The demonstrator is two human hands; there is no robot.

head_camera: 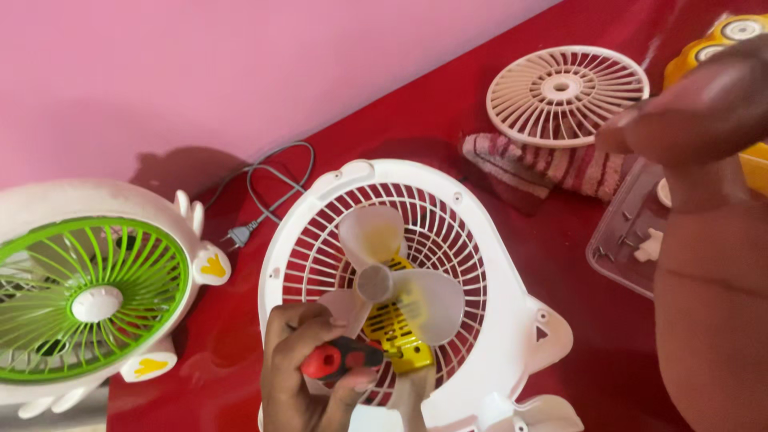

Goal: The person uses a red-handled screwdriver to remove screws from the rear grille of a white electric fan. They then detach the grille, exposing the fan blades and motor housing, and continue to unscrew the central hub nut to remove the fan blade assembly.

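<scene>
Near centre on the glossy red table (480,104): open white plastic fan housing (496,336), pale three-blade propeller (392,284), yellow motor (398,336). Left hand (300,376) curled around red-and-black screwdriver (340,358). Right hand (704,104) blurred, far right; grip unclear. Left: green-grilled fan (92,296). Far: beige grille (566,94), striped cloth (552,164).

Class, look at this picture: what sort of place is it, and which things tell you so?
Probably a home repair spot rather than a workshop: an opened white fan on a glossy red table, a loose fan grille and a clear tray of small parts, against a plain pink wall.
</scene>
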